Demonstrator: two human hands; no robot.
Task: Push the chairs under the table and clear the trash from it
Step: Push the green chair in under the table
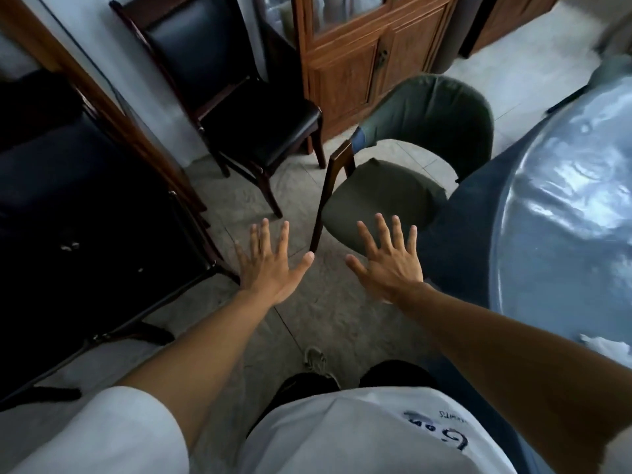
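A green padded chair [383, 196] with a curved back and dark wooden legs stands beside the round table [564, 206], its seat partly tucked against the table's blue cloth. The tabletop is covered with shiny clear plastic. Something white [605, 347] lies at the table's near edge, blurred. My left hand [270, 265] is spread flat, palm down, over the floor just left of the chair's front leg. My right hand [390, 261] is spread the same way over the near edge of the green seat. Neither hand holds anything.
A black-seated wooden chair [246, 107] stands against the wall behind. More dark chairs or furniture [85, 217] crowd the left side. A wooden cabinet [369, 59] stands at the back. Grey tiled floor [307, 319] lies between them and my feet.
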